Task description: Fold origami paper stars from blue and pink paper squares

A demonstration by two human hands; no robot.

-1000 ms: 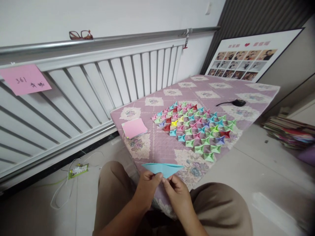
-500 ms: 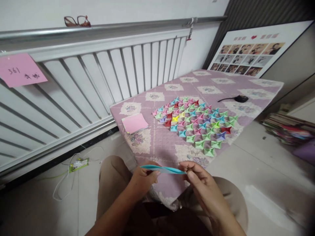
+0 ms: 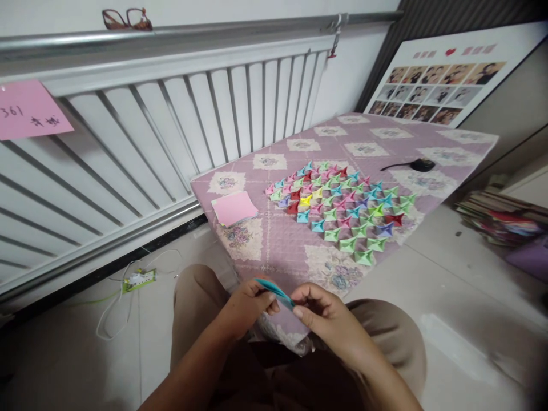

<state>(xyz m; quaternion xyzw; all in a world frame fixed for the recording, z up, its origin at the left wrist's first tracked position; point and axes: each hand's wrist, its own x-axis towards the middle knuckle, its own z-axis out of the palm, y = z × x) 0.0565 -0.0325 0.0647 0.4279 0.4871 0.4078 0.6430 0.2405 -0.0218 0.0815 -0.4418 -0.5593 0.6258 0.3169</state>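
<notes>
A folded strip of blue paper [image 3: 276, 292] is held between my two hands over the near corner of the table. Its left end is pinched by my left hand [image 3: 250, 305], thumb on the near side. At the other end, the thumb and fingers of my right hand [image 3: 319, 308] grip the paper's tip. Beyond my hands, several small folded paper pieces [image 3: 329, 214] in green, blue, pink, red, yellow and purple stand in slanting rows. A stack of pink paper squares [image 3: 234, 209] lies to their left.
The table [image 3: 278, 257] wears a purple floral cloth. A black object with a cord-like tail [image 3: 422, 165] lies at the far right. White radiator [image 3: 214, 120] stands behind, with glasses [image 3: 127, 19] on the pipe above. A power strip [image 3: 140, 279] with cables rests on the floor.
The blue paper has gone from a long, near-level strip to a shorter-looking, tilted one, its right end lower. My right hand has moved left, closer to my left hand. The view has shifted slightly.
</notes>
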